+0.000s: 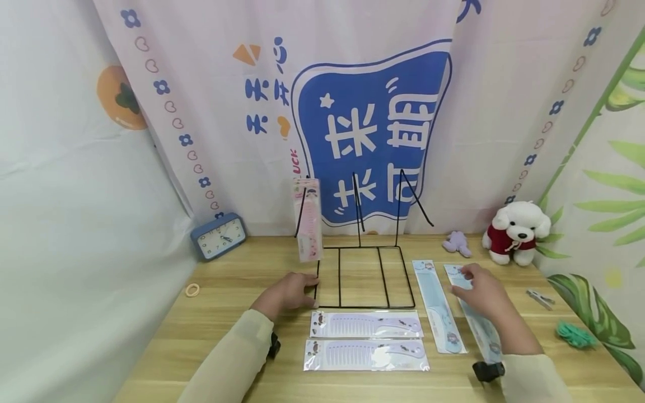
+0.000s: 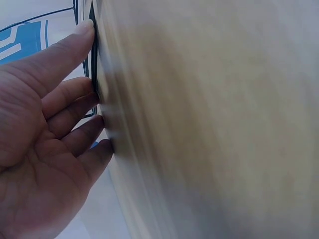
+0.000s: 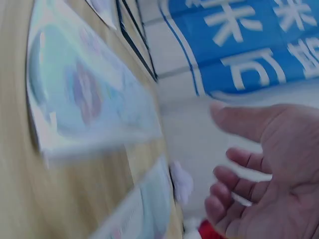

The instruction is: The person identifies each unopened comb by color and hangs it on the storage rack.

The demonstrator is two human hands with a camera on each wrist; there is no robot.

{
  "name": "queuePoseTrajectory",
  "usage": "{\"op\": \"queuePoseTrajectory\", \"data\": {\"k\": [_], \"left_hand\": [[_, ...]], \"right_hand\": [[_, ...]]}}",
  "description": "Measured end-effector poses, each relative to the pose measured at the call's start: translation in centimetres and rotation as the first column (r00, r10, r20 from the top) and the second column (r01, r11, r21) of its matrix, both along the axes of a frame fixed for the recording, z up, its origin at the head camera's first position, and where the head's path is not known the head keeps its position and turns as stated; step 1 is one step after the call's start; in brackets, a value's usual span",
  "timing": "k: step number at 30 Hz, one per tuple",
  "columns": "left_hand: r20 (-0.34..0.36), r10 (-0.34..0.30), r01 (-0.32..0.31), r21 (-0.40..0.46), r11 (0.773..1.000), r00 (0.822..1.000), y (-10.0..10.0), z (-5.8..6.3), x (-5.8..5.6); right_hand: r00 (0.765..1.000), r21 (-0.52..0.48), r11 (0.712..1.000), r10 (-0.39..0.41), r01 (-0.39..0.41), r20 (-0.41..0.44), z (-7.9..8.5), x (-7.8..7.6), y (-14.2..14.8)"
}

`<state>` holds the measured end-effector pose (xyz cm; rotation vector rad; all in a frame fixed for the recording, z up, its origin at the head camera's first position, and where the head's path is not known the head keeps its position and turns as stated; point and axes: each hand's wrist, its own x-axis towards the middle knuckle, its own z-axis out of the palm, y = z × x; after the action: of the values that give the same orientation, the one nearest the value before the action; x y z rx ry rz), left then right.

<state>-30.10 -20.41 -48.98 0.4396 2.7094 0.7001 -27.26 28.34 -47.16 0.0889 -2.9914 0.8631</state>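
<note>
A black wire display rack [image 1: 351,307] stands on the table, with three upright hooks at its back. My left hand [image 1: 291,291] touches the rack's left front corner; in the left wrist view, the thumb and fingers [image 2: 75,122] lie spread along the black wire. Pink packaged combs [image 1: 309,224] hang on the left hook. My right hand [image 1: 481,291] is over the upper part of the outer blue packaged comb [image 1: 478,330], its fingers loosely bent with nothing between them in the right wrist view. Beside it lies another blue packaged comb [image 1: 438,308].
Two purple packaged combs [image 1: 367,324] lie before the rack. A blue clock [image 1: 219,236] and a beige ring [image 1: 192,290] are at left. Toward the right are a purple toy [image 1: 457,244], a plush dog [image 1: 519,232], a metal clip [image 1: 540,299] and a green hair tie [image 1: 575,334].
</note>
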Motion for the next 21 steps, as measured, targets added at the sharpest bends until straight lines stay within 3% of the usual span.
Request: {"op": "queuePoseTrajectory", "data": {"k": [4,9,21], "left_hand": [[0.012,0.007,-0.007,0.002,1.000,1.000,0.1,0.0,-0.2],[0.008,0.016,-0.016,-0.004,1.000,1.000,0.1,-0.1,-0.2],[0.001,0.016,-0.016,-0.003,1.000,1.000,-0.1,-0.4,-0.3]], "right_hand": [[0.989,0.002,0.996,-0.085,0.086,0.122,0.1,0.9,2.4],[0.952,0.030,0.992,-0.129,0.125,0.278,-0.4,1.6,3.2],[0.911,0.104,0.978,-0.205,0.179,0.358,-1.2,1.4,2.2]]}}
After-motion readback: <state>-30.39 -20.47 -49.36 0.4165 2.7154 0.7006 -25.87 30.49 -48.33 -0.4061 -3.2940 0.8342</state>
